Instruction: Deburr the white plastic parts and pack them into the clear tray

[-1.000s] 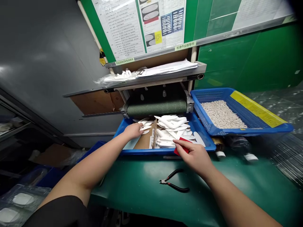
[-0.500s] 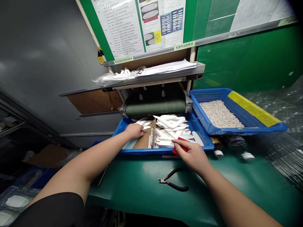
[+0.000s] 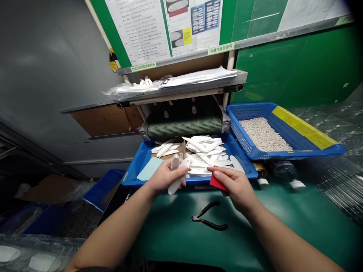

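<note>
Two or so white oval plastic pieces [image 3: 176, 184] are pinched in my left hand [image 3: 164, 176], above the front edge of the blue tray [image 3: 133, 166]. My right hand [image 3: 239, 187] grips a small red card [image 3: 217, 182] between thumb and fingers, near the tray's front right. Behind the hands, a heap of white oval pieces [image 3: 208, 147] fills the tray's right side. A smaller group of the same pieces [image 3: 166, 147] lies on cardboard at the left, close to a pale blue sheet [image 3: 150, 168].
Black-handled cutting pliers [image 3: 210, 217] lie on the green table [image 3: 170, 234]. A blue basket of small pale pieces [image 3: 263, 134] stands at the right, bottles [image 3: 289, 177] in front of it. Behind the tray is a green conveyor belt [image 3: 184, 127], under a paper-laden shelf [image 3: 198, 79].
My left hand has come back from the tray's left side toward me, now with white pieces in it. The right hand keeps the red card and has barely moved.
</note>
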`<state>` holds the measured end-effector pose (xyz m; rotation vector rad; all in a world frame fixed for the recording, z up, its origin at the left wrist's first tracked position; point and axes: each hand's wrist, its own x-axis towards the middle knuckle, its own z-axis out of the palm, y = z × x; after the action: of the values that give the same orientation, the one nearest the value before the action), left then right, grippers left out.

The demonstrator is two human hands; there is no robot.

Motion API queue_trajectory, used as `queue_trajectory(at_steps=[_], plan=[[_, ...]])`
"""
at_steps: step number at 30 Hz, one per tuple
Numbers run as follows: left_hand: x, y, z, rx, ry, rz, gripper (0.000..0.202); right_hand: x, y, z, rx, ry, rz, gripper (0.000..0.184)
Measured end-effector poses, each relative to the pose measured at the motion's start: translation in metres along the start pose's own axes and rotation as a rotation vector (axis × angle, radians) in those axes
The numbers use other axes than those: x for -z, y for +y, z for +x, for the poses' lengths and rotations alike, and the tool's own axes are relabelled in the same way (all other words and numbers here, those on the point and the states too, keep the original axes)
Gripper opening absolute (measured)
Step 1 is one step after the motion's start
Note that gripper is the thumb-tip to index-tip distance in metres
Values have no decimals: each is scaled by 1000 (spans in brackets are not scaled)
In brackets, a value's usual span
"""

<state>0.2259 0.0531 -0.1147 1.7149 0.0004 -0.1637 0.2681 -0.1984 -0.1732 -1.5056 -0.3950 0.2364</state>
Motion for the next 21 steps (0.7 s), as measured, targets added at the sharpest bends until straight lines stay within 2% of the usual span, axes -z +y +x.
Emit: queue_trajectory(at_steps=[3,5,7,8,10,12,13,15,16,19,20,21], plan=[[-28,-22,-12,104,-87,-44,52,-5,-2,-5,-47,-16,370,44],[-37,-33,-16,87,-134,27,45,-10,-3,-6,-68,-97,513,40],[-40,-38,-18,-14,-207,88,39,-14,-2,-5,-162,-206,449,42],[-40,-40,-19,-77,-237,104,37,-16,-2,-5,-214,-204,348,44],[-39,-41,-21,-197,-271,126,31,-19,-5,-6,-257,-67,152,48],[-36,-42,-22,-333,-239,178,20,-20,-10,-9,-231,42,161,48],[-35,-44,-22,-407,-220,215,15,-21,-13,-11,-232,19,231,48],[-33,-48,-23,-567,-180,296,10,-23,-19,-15,-295,-126,310,48],[-32,-50,-23,-645,-173,333,11,-23,-20,-15,-325,-153,258,47],[-29,-57,-22,-812,-182,444,23,-24,-20,-15,-255,44,15,41],[-28,-58,-21,-841,-182,490,27,-23,-19,-15,-235,48,30,40],[-27,-59,-20,-868,-181,542,27,-22,-19,-15,-236,-15,94,42]])
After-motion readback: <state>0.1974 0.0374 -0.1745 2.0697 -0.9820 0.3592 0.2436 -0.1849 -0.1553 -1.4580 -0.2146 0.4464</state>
